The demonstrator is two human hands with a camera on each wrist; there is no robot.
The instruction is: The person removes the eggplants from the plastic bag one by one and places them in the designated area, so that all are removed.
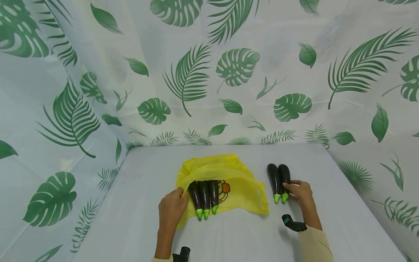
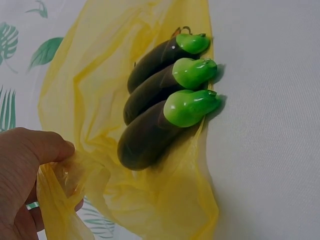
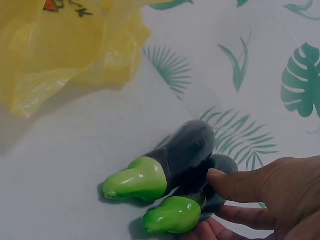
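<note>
My left hand [image 1: 172, 208] pinches the left edge of the mouth of a yellow plastic bag [image 1: 248, 193] between thumb and fingers. Three dark eggplants with green caps lie side by side in the bag's opening; the nearest in the left wrist view is one plump eggplant [image 2: 150, 135]. Their caps point out toward me. Right of the bag, two more eggplants lie together on the table. My right hand [image 1: 302, 192] grips the right-hand eggplant [image 1: 284, 178], thumb on top and fingers along its far side. The other eggplant [image 3: 185, 150] lies against it, untouched by the hand.
A white-covered table [image 1: 229, 240] holds everything. Leaf-printed white sheets [image 1: 203, 120] rise behind it and on both sides. A black device [image 1: 293, 223] is strapped to the right wrist, and another black device [image 1: 181, 254] to the left.
</note>
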